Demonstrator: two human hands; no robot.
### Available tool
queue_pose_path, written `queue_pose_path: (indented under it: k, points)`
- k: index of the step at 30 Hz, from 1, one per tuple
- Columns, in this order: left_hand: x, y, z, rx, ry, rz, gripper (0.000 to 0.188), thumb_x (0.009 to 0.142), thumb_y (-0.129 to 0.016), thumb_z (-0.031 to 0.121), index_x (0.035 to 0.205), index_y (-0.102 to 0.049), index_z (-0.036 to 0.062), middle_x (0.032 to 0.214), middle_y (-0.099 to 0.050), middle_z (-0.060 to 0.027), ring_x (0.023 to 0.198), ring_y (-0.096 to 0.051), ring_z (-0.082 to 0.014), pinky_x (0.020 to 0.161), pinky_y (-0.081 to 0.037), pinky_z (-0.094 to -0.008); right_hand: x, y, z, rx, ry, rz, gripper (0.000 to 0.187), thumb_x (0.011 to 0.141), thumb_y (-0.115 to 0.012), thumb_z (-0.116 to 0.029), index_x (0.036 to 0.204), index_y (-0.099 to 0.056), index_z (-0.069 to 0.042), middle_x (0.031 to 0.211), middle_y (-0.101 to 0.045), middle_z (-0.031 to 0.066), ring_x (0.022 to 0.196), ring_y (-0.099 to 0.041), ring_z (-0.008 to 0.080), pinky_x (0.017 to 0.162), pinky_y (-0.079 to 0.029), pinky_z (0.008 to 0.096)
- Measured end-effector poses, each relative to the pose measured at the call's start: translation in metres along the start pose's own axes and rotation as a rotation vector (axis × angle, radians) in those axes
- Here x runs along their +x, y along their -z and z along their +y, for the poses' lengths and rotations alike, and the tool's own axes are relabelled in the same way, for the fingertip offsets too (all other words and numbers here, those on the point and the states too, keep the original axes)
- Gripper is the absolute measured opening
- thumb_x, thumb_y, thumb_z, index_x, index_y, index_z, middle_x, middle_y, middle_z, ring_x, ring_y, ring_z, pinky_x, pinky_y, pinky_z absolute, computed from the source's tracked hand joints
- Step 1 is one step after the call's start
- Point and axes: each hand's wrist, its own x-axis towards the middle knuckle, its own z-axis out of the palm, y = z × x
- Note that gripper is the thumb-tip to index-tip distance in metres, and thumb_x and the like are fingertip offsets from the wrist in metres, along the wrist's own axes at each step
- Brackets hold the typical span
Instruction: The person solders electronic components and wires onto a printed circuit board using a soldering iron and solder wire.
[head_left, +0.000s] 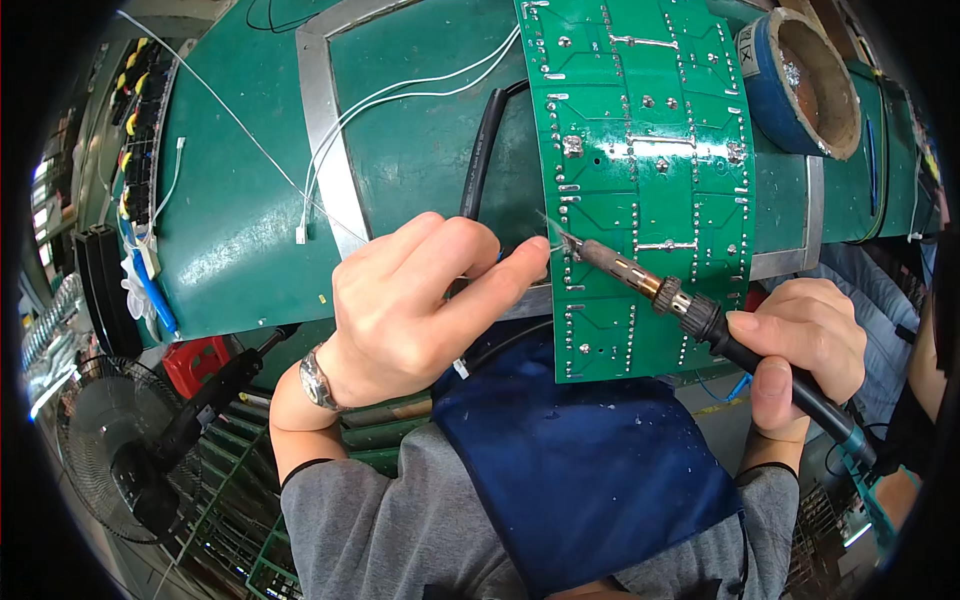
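A large green circuit board (600, 225) lies with its solder side up, dotted with solder joints and silvery strips. My right hand (805, 345) grips the black handle of a soldering iron (665, 295). The iron's tip touches or hovers just over the board's left edge, with a faint wisp beside it. Beside that edge is my left hand (415, 300), wearing a wristwatch (317, 380). Its fingers are curled together, with the index fingertip close to the iron's tip. Whatever lies in that pinch is hidden or too thin to make out.
Behind the board's far right corner stands a blue round pot (765, 85). White connector cables (400, 95) and a black sleeved cable (485, 155) lie left of the board on the green surface (235, 200), within a metal frame (322, 90). A fan (125, 440) stands at lower left.
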Motion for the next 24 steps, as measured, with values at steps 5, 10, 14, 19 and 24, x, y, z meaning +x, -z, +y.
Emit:
queue_pose_path:
  k: [5,10,14,19,24]
  points:
    - [0.002,-0.004,0.002,-0.027,0.005,0.001,0.036,0.06,-0.073,0.005,0.096,-0.076,0.0058,0.075,-0.053,-0.0005,0.059,-0.053,-0.0143,0.047,-0.042,-0.0279,-0.002,0.002,0.0,0.002,0.049,-0.038,0.026,0.092,-0.066,-0.027,0.087,-0.073,-0.003,0.061,-0.065,0.0034,0.047,-0.06,0.016,0.045,-0.044,0.0275]
    - [-0.004,0.005,0.001,-0.018,-0.039,0.044,0.036,0.059,-0.074,0.005,0.095,-0.077,0.0057,0.079,-0.058,-0.0007,0.062,-0.055,-0.0153,0.049,-0.042,-0.0264,-0.01,0.006,-0.005,0.062,0.0,0.076,0.025,0.092,-0.064,-0.027,0.087,-0.073,-0.003,0.06,-0.065,0.0028,0.046,-0.058,0.0158,0.049,-0.044,0.0287]
    - [-0.01,0.003,0.007,0.002,-0.076,0.015,0.037,0.057,-0.072,0.008,0.094,-0.077,0.0075,0.077,-0.057,0.0005,0.061,-0.052,-0.0136,0.048,-0.041,-0.0266,-0.013,0.006,-0.006,0.062,0.001,0.025,0.023,0.091,-0.066,-0.025,0.087,-0.073,-0.004,0.059,-0.064,0.0021,0.047,-0.059,0.0153,0.049,-0.045,0.0278]
    - [-0.008,-0.006,0.011,0.028,-0.088,0.038,0.035,0.059,-0.072,0.007,0.094,-0.076,0.0065,0.075,-0.054,0.0003,0.06,-0.051,-0.0139,0.048,-0.041,-0.0291,-0.015,-0.002,-0.004,0.08,0.065,0.007,0.021,0.088,-0.07,-0.022,0.089,-0.073,-0.002,0.058,-0.062,0.0014,0.047,-0.059,0.0146,0.048,-0.048,0.0272]
    - [-0.007,0.001,0.008,-0.023,-0.086,0.012,0.036,0.06,-0.071,0.007,0.096,-0.075,0.0046,0.077,-0.056,-0.0016,0.061,-0.053,-0.0157,0.05,-0.042,-0.0297,-0.019,0.003,-0.004,0.075,0.094,0.019,0.021,0.088,-0.067,-0.02,0.088,-0.073,0.0,0.057,-0.062,0.0012,0.045,-0.058,0.014,0.045,-0.044,0.0263]
